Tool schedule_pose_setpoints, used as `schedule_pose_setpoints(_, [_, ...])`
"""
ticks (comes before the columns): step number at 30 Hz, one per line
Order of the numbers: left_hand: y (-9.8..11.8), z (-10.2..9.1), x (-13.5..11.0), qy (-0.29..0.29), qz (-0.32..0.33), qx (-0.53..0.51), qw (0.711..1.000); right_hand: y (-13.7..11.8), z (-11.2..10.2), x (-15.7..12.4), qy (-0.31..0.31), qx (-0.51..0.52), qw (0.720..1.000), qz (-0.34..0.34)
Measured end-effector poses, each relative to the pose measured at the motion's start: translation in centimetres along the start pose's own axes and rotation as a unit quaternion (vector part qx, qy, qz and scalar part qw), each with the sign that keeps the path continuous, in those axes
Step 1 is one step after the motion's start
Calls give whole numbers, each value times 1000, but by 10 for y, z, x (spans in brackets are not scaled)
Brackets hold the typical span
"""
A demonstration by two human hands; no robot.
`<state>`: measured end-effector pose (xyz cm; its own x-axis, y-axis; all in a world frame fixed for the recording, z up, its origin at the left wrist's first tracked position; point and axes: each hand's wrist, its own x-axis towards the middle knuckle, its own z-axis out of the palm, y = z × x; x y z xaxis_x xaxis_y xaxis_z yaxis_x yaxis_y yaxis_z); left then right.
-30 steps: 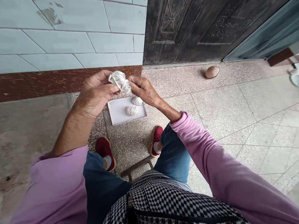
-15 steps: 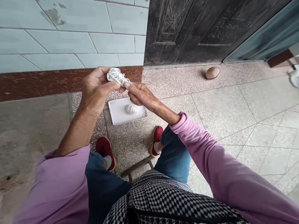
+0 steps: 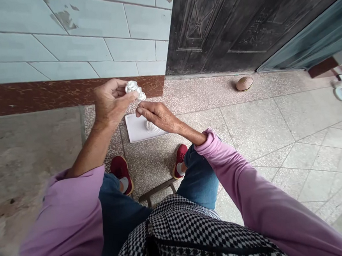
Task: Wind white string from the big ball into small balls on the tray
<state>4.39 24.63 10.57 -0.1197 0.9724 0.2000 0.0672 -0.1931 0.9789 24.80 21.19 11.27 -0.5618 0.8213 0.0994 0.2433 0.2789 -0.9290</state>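
Observation:
My left hand [image 3: 112,99] is closed around a small bundle of white string [image 3: 133,88], gripped between thumb and fingers in front of the wall base. Just below and to the right of it, my right hand [image 3: 157,115] is pinched shut, thumb against forefinger, seemingly on a strand of the string that is barely visible by the fingertips. Beneath my hands a shallow white tray [image 3: 134,132] lies on the floor. In it sits a ball of white string [image 3: 151,126], partly covered by my right hand.
A tiled wall [image 3: 104,50] and a dark carved door [image 3: 211,27] stand ahead. A round tan object [image 3: 244,84] lies on the floor by the door. My red shoes [image 3: 121,172] are on either side below the tray, near a low stool's bar [image 3: 156,190].
My right hand has drawn down and slightly left, away from the bundle it was touching, and now covers more of the string ball. My left hand has stayed nearly in place.

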Motion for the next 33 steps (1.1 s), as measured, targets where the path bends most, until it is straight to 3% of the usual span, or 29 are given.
schedule_pose_setpoints(5, [7, -10, -8, -157, -75, 9, 985, 6, -30, 5, 115, -51, 992, -26])
schedule_pose_setpoints(7, [10, -11, -12, -186, -104, -25, 977, 13, -39, 9, 140, -61, 988, -21])
schedule_pose_setpoints(11, [16, -5, -15, -170, -141, -114, 969, 30, -41, 14, 123, -68, 990, -23])
schedule_pose_setpoints(16, [15, 1, -11, -116, -124, -182, 968, 38, -26, 16, 28, -89, 995, -19])
schedule_pose_setpoints(19, [10, 0, -5, -64, -87, -144, 984, 34, -16, 11, -39, -103, 994, -9])
schedule_pose_setpoints(22, [5, -3, 0, -27, -36, -21, 999, 25, -13, 6, -75, -88, 993, -18])
schedule_pose_setpoints(25, [6, -6, -1, -63, -31, 56, 996, 15, -21, 5, -19, -54, 998, -18])
schedule_pose_setpoints(29, [13, -9, -10, -200, -94, 0, 975, 8, -39, 11, 111, -40, 993, -26])
schedule_pose_setpoints(31, [16, -8, -15, -236, -115, -48, 964, 9, -43, 15, 136, -38, 990, -13])
schedule_pose_setpoints(33, [18, -5, -17, -230, -119, -88, 962, 12, -42, 18, 119, -36, 992, 12])
